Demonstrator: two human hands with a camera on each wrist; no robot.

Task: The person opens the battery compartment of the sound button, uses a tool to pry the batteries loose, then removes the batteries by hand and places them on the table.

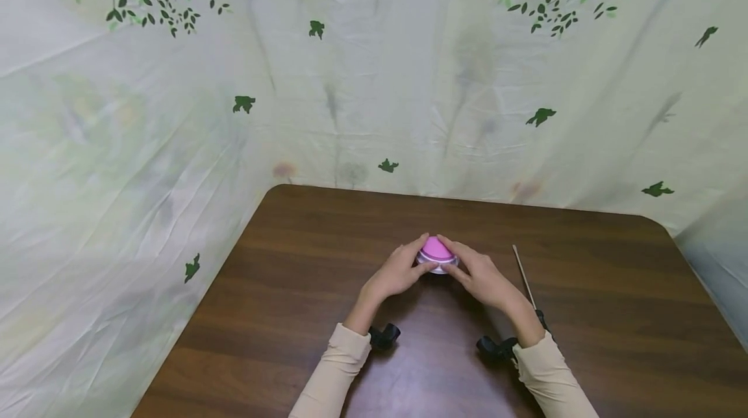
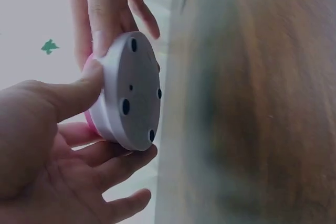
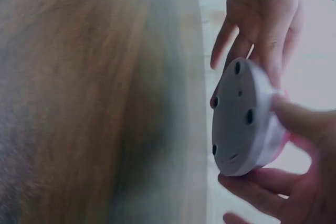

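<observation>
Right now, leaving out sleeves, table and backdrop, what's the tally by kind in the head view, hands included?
Hands: 2 (left hand, right hand)
Round objects: 1 (pink-and-white object)
Tools: 1 (thin tool, partly hidden by the right forearm)
Black wrist devices: 2 (left device, right device)
Total: 6

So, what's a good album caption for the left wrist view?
Left hand and right hand hold a pink-and-white gadget above the table, dark spots dotting its underside.
</observation>
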